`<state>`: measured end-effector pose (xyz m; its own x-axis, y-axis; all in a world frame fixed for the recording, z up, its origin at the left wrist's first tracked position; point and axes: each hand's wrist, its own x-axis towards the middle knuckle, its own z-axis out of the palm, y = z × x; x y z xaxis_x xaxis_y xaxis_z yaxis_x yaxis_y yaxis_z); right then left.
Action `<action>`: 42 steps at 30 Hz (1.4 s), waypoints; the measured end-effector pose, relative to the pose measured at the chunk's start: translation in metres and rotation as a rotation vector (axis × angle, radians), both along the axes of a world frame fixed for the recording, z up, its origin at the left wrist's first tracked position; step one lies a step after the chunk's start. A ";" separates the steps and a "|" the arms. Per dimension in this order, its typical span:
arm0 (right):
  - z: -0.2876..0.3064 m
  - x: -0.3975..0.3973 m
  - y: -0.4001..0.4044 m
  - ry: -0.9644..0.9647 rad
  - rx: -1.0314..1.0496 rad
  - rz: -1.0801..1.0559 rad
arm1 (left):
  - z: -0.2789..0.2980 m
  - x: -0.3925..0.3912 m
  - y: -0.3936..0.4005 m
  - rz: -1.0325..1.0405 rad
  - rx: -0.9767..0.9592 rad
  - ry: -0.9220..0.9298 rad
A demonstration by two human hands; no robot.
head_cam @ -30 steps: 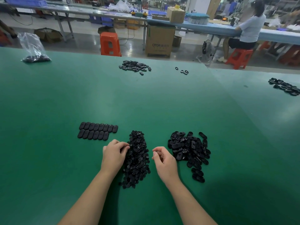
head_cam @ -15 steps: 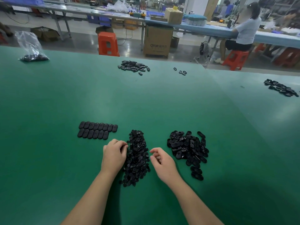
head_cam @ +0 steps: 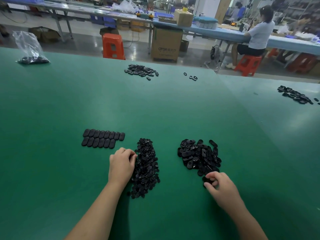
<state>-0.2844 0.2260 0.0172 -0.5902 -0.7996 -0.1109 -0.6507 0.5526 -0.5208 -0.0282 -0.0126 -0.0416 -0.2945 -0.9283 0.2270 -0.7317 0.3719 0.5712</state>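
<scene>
On the green table [head_cam: 155,110] lie two heaps of black plastic parts. A long heap of small round pieces [head_cam: 146,168] sits in the middle, and a heap of larger oval shells [head_cam: 199,155] lies to its right. My left hand [head_cam: 122,164] rests at the left edge of the small-piece heap, fingers curled with the tips among the pieces. My right hand [head_cam: 219,185] is at the near end of the oval-shell heap, its fingertips pinching a black oval shell [head_cam: 207,181]. Two neat rows of finished oval parts [head_cam: 103,138] lie left of the heaps.
Farther back lie another pile of black parts [head_cam: 141,71], a few loose rings [head_cam: 191,77], and a clear bag of parts [head_cam: 31,49] at the far left. A further pile [head_cam: 294,96] lies far right. Beyond the table edge stand an orange stool [head_cam: 113,46], a cardboard box [head_cam: 166,45] and a seated person [head_cam: 256,37].
My right hand has moved from beside the small-piece heap to the right, onto the near end of the oval-shell heap, and pinches a shell. My left hand has stayed in place.
</scene>
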 end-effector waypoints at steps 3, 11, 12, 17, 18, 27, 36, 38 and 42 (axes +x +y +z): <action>-0.003 0.005 -0.001 0.009 0.046 0.074 | 0.001 0.000 0.000 0.000 0.002 -0.002; -0.003 0.042 -0.043 -0.008 0.090 0.310 | 0.002 0.000 0.001 -0.009 -0.011 -0.012; -0.003 0.047 -0.049 -0.006 0.102 0.333 | 0.003 0.000 0.001 -0.009 -0.011 -0.014; -0.004 0.061 -0.074 0.075 0.091 0.370 | 0.005 0.001 0.001 -0.019 0.004 -0.008; -0.004 0.062 -0.078 0.089 0.082 0.364 | 0.005 0.001 0.001 -0.017 0.016 0.001; 0.004 0.068 -0.109 -0.131 -0.182 0.125 | 0.009 0.001 0.003 0.071 0.131 0.179; -0.005 0.082 -0.120 -0.706 -0.465 0.023 | 0.013 0.003 0.004 0.073 0.136 0.282; -0.013 0.086 -0.119 -0.778 -0.519 -0.060 | 0.015 0.004 0.004 0.074 0.160 0.291; -0.025 0.090 -0.116 -0.767 -0.532 -0.126 | 0.018 0.004 0.005 0.103 0.233 0.348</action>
